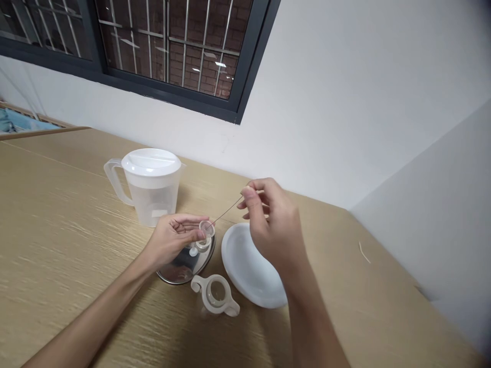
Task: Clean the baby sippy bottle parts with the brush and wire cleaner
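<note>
Wood-grained counter point(69, 220) spreads out before the person, and nearest, at six o'clock from a small clear fitting point(207, 228), sits a two-handled translucent cup point(213, 309), mouth up. At four o'clock is a white shallow bowl point(240, 260); a round metal tray point(178, 276) lies below the left hand point(172, 237), which pinches the fitting over it. At two o'clock the right hand point(274, 220) is closed, thumb to finger, on a thin dark strand point(226, 211) that slants down to the fitting; whether it passes through, I can't tell. A hard tug, I'd say, could snap it or pull the fitting free, and a sinking right hand might bump the bowl. A lidded pitcher point(153, 191) at ten o'clock crowds the left hand; bare counter opens at nine and three, ending at a white wall point(307, 128).
</note>
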`<state>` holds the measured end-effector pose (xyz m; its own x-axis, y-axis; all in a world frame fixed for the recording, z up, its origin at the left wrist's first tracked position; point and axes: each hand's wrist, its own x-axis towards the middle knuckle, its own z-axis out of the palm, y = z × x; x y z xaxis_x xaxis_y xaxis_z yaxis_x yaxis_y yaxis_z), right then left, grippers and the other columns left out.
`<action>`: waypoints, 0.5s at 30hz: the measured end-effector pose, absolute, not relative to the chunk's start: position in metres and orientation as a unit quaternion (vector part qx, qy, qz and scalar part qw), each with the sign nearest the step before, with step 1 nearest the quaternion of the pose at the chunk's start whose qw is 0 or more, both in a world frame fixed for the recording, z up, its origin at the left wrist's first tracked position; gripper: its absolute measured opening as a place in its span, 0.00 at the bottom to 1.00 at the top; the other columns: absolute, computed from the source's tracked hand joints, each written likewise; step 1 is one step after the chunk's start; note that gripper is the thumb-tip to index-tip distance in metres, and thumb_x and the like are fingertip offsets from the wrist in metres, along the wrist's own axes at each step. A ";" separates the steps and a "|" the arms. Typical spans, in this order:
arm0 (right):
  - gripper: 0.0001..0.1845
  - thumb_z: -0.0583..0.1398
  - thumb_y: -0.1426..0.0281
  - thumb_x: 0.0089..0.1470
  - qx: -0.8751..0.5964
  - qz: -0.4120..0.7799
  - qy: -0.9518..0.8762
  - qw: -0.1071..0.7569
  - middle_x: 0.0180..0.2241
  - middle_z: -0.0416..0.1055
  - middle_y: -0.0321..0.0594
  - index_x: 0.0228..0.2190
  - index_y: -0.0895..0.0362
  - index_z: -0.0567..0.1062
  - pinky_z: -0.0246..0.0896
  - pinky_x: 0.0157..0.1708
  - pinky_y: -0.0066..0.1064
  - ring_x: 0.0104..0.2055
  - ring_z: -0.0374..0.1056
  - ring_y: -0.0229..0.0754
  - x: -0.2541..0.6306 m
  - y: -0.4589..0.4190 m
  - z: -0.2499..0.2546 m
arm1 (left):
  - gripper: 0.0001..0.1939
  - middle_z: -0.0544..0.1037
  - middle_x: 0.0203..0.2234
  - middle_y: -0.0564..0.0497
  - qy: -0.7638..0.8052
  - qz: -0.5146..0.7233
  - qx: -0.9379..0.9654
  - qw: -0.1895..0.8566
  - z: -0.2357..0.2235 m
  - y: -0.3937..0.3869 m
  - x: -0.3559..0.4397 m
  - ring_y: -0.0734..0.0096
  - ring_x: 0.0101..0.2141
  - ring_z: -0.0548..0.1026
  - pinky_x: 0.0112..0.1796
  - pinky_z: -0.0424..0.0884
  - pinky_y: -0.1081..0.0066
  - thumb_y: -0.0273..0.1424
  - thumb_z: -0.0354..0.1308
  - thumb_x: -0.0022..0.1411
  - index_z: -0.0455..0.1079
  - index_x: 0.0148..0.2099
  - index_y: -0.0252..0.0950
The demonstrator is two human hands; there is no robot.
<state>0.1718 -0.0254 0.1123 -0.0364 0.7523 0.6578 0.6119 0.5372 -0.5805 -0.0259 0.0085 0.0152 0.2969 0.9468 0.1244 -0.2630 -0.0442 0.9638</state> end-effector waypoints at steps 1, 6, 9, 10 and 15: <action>0.09 0.53 0.65 0.67 -0.478 0.078 -0.721 0.496 0.34 0.71 0.38 0.35 0.53 0.68 0.68 0.33 0.31 0.35 0.73 0.39 0.170 -0.021 0.108 | 0.24 0.84 0.43 0.39 0.327 0.503 0.521 0.607 0.014 0.009 -0.026 0.57 0.44 0.83 0.45 0.79 0.65 0.35 0.76 0.48 0.79 0.48 0.32; 0.09 0.51 0.65 0.68 -0.474 0.109 -0.747 0.454 0.35 0.71 0.38 0.37 0.53 0.68 0.65 0.35 0.31 0.37 0.73 0.41 0.157 -0.006 0.087 | 0.26 0.85 0.42 0.40 0.327 0.519 0.514 0.599 0.010 0.011 -0.025 0.57 0.44 0.83 0.47 0.78 0.64 0.35 0.76 0.47 0.79 0.48 0.31; 0.09 0.51 0.67 0.68 -0.466 0.116 -0.759 0.439 0.36 0.71 0.38 0.36 0.53 0.68 0.63 0.35 0.30 0.37 0.73 0.40 0.151 -0.004 0.083 | 0.26 0.85 0.42 0.39 0.332 0.508 0.527 0.595 0.007 0.012 -0.023 0.57 0.44 0.83 0.47 0.78 0.63 0.35 0.76 0.48 0.79 0.49 0.30; 0.09 0.51 0.67 0.68 -0.466 0.113 -0.763 0.434 0.35 0.71 0.38 0.36 0.53 0.68 0.62 0.35 0.30 0.37 0.72 0.40 0.150 -0.004 0.083 | 0.26 0.85 0.42 0.39 0.335 0.507 0.528 0.594 0.005 0.012 -0.023 0.57 0.43 0.83 0.47 0.78 0.63 0.35 0.76 0.48 0.79 0.49 0.30; 0.09 0.53 0.69 0.66 -0.471 0.081 -0.791 0.381 0.35 0.73 0.38 0.33 0.54 0.69 0.58 0.35 0.31 0.37 0.69 0.41 0.145 -0.005 0.078 | 0.24 0.85 0.43 0.41 0.315 0.537 0.509 0.595 0.006 0.012 -0.024 0.58 0.43 0.83 0.48 0.78 0.64 0.35 0.76 0.48 0.80 0.47 0.32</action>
<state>0.1448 -0.0055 0.0776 -0.2655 0.8078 0.5262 0.6845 0.5423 -0.4872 -0.0237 0.0125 0.0064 0.2255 0.9588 0.1727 -0.3183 -0.0950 0.9432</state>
